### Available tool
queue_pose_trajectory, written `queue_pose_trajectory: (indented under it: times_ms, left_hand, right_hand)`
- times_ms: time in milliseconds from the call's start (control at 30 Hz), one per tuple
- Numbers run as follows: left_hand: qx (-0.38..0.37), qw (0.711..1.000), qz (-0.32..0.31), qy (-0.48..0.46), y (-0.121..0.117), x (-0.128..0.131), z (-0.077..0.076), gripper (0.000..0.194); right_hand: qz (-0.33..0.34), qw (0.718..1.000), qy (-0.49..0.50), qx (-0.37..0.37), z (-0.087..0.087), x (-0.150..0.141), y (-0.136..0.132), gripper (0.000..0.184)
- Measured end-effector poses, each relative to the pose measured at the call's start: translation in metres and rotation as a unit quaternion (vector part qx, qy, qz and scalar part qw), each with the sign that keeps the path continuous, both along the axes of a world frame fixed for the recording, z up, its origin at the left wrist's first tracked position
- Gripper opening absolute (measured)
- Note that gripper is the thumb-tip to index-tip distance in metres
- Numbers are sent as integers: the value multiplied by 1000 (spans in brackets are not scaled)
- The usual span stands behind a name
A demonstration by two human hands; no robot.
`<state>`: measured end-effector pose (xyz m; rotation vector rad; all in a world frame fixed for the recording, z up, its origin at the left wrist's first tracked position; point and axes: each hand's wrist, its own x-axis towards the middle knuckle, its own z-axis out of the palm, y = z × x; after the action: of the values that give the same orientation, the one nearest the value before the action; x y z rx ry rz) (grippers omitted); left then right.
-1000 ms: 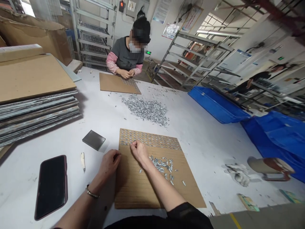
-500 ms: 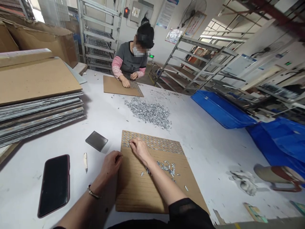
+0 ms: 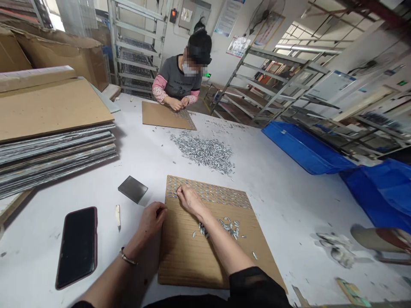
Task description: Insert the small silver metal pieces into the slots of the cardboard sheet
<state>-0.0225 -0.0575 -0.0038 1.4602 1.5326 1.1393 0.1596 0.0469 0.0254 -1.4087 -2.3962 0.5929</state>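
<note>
A brown cardboard sheet lies in front of me, with rows of small silver leaf-shaped pieces along its far side. Over the left end of these rows, my right hand is closed in a pinch; whatever is between its fingertips is too small to make out. My left hand rests curled against the sheet's left edge, its fingertips hidden. Loose silver pieces lie in a small heap on the sheet, partly behind my right forearm. Beyond the sheet, a large pile of the same pieces spreads over the white table.
Left of me lie a phone, a small knife and a dark grey plate. A tall stack of boards stands farther left. Across the table, a co-worker handles another sheet. Blue bins and a mug are right.
The whole view has shifted slightly. My hands keep nearly the same places on the sheet. The co-worker's two hands have come together.
</note>
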Motion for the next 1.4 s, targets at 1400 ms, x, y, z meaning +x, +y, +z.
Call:
queue_pose_trajectory:
  times_ms: [1400]
  left_hand:
    - [-13,957,-34,-288,-9,11,15,17]
  right_hand:
    - [-40,863,369,-344,29,-13,-61,35]
